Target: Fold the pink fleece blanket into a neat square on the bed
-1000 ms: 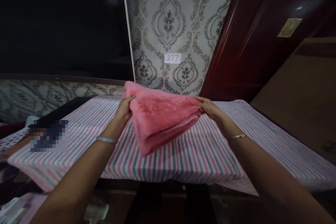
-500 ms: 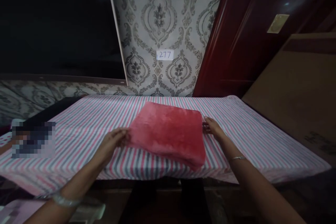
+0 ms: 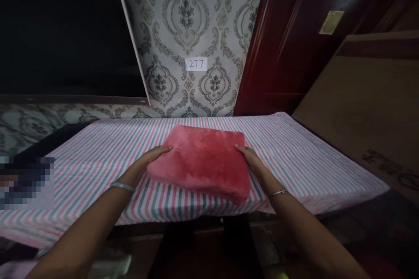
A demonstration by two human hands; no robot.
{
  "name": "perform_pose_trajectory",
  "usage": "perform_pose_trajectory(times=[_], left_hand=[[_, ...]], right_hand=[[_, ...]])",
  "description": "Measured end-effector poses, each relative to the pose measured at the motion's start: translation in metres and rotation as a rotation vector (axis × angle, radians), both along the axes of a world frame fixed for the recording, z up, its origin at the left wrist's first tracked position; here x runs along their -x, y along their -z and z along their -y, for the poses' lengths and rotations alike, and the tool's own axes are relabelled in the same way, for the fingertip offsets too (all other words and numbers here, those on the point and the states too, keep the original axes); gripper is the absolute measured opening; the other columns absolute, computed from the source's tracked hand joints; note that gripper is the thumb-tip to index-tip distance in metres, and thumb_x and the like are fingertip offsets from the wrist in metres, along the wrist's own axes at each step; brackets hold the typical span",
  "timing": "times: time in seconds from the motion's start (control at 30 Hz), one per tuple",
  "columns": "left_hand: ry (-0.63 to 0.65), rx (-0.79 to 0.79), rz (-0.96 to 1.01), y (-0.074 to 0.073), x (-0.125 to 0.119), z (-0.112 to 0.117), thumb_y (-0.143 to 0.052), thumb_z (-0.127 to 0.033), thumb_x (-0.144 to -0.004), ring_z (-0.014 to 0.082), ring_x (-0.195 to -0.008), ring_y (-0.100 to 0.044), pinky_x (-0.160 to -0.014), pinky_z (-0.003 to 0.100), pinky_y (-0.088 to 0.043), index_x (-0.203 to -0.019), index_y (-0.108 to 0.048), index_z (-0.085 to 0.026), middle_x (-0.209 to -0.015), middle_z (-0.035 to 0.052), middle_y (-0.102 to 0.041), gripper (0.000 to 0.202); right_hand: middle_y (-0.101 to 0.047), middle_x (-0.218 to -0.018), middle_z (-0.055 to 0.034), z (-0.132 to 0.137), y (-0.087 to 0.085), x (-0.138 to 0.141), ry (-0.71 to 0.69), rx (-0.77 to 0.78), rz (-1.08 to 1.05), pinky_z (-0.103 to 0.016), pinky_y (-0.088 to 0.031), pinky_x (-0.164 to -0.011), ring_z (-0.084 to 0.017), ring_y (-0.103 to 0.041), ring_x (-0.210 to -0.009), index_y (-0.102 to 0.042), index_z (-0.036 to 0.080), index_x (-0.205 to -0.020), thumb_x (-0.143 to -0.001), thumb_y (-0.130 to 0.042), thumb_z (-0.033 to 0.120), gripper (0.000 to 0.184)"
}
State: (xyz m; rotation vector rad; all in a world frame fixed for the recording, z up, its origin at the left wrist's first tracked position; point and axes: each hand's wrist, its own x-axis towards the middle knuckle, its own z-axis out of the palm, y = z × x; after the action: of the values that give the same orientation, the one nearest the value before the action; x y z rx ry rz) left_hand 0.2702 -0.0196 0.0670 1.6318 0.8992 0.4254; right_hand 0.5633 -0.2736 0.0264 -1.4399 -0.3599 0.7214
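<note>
A folded pink plush blanket (image 3: 203, 161) lies flat on a table under a pink, grey and white striped cloth (image 3: 304, 157). My left hand (image 3: 147, 163) rests against the blanket's left side, fingers stretched along its edge. On the other side, my right hand (image 3: 252, 161) lies against the right edge with its fingers extended. Each wrist carries a silver bangle. Neither hand wraps around the blanket; both press lightly on its sides.
Patterned wallpaper with a small "277" label (image 3: 196, 64) stands behind the table. A dark screen (image 3: 59, 30) fills the upper left, a dark red door (image 3: 294, 39) the right. A brown board (image 3: 366, 104) leans at far right. A blurred patch (image 3: 26, 183) sits at left.
The blanket went from being held up in both hands to lying flat on the striped cloth. Both hands then moved in against its left and right sides.
</note>
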Motion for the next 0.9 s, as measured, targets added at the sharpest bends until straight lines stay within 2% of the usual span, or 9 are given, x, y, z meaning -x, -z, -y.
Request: perform_pose_trajectory(times=[0.1,0.2,0.33,0.47,0.57,0.67,0.73,0.83,0.9], left_hand=[[0.003,-0.01,0.011,-0.012,-0.005,0.001,-0.082,-0.051,-0.059,0.0273,-0.075,-0.073,-0.068,0.036,-0.059,-0.097,-0.071,-0.014,-0.084,0.0093,-0.076,0.054],[-0.027,-0.073,0.117,-0.026,0.001,0.004,-0.084,-0.052,-0.056,0.0262,-0.073,-0.073,-0.062,0.032,-0.058,-0.099,-0.071,-0.016,-0.084,0.0076,-0.077,0.058],[-0.175,-0.093,0.148,-0.03,0.01,-0.002,-0.087,-0.048,-0.055,0.0268,-0.079,-0.073,-0.063,0.031,-0.058,-0.102,-0.07,-0.017,-0.09,0.0083,-0.077,0.059],[-0.244,0.029,0.064,-0.01,0.021,-0.01,-0.086,-0.046,-0.058,0.0269,-0.088,-0.072,-0.069,0.031,-0.058,-0.108,-0.067,-0.015,-0.099,0.013,-0.075,0.061],[-0.269,0.005,0.065,0.011,0.042,-0.008,-0.08,-0.053,-0.065,0.0244,-0.091,-0.071,-0.072,0.031,-0.057,-0.118,-0.064,-0.017,-0.105,0.0117,-0.073,0.065],[-0.27,-0.191,0.1,0.028,0.066,0.002,-0.068,-0.065,-0.072,0.0243,-0.094,-0.068,-0.072,0.033,-0.056,-0.125,-0.063,-0.021,-0.108,0.0084,-0.07,0.069],[-0.212,-0.328,0.107,0.036,0.077,0.01,-0.063,-0.068,-0.074,0.0249,-0.096,-0.066,-0.075,0.034,-0.056,-0.13,-0.059,-0.021,-0.113,0.0086,-0.067,0.073],[-0.073,-0.546,0.018,0.043,0.082,0.021,-0.066,-0.063,-0.073,0.0272,-0.104,-0.064,-0.083,0.039,-0.056,-0.144,-0.045,-0.021,-0.128,0.0122,-0.059,0.085],[0.001,-0.734,-0.041,0.045,0.08,0.024,-0.066,-0.056,-0.076,0.0303,-0.117,-0.058,-0.094,0.043,-0.053,-0.148,-0.039,-0.021,-0.139,0.0143,-0.052,0.085]], right_hand=[[-0.072,-0.075,-0.0028,-0.004,-0.006,-0.003,0.033,-0.076,0.064,-0.03,-0.055,-0.06,-0.02,-0.066,-0.063,-0.062,0.02,-0.09,-0.06,-0.08,0.036,0.039],[-0.073,-0.081,-0.0017,-0.013,-0.022,-0.013,0.037,-0.144,0.128,-0.03,-0.055,-0.065,-0.02,-0.067,-0.068,-0.063,0.02,-0.098,-0.054,-0.081,0.036,0.05],[-0.073,-0.097,-0.0051,-0.033,-0.039,-0.028,0.036,-0.175,0.268,-0.031,-0.055,-0.071,-0.02,-0.068,-0.08,-0.06,0.019,-0.122,-0.065,-0.077,0.042,0.064],[-0.071,-0.103,-0.0099,-0.034,-0.024,-0.023,0.045,0.027,0.246,-0.029,-0.054,-0.064,-0.018,-0.067,-0.077,-0.058,0.019,-0.131,-0.079,-0.067,0.045,0.058],[-0.07,-0.107,-0.0112,-0.004,0.001,-0.006,0.045,0.041,0.254,-0.029,-0.055,-0.065,-0.018,-0.067,-0.078,-0.059,0.019,-0.13,-0.082,-0.063,0.048,0.056],[-0.067,-0.114,-0.0116,0.037,0.024,0.014,-0.001,0.005,0.441,-0.031,-0.055,-0.067,-0.019,-0.067,-0.081,-0.059,0.02,-0.131,-0.084,-0.059,0.056,0.059],[-0.066,-0.119,-0.0119,0.058,0.033,0.026,-0.059,0.008,0.64,-0.032,-0.055,-0.066,-0.019,-0.065,-0.078,-0.055,0.022,-0.136,-0.085,-0.06,0.056,0.062],[-0.06,-0.13,-0.0136,0.067,0.037,0.037,-0.121,0.056,0.925,-0.035,-0.056,-0.067,-0.019,-0.064,-0.077,-0.042,0.024,-0.149,-0.085,-0.065,0.049,0.073],[-0.056,-0.136,-0.0147,0.061,0.037,0.041,-0.132,0.094,1.108,-0.039,-0.058,-0.077,-0.024,-0.066,-0.09,-0.032,0.025,-0.155,-0.086,-0.063,0.041,0.077]])
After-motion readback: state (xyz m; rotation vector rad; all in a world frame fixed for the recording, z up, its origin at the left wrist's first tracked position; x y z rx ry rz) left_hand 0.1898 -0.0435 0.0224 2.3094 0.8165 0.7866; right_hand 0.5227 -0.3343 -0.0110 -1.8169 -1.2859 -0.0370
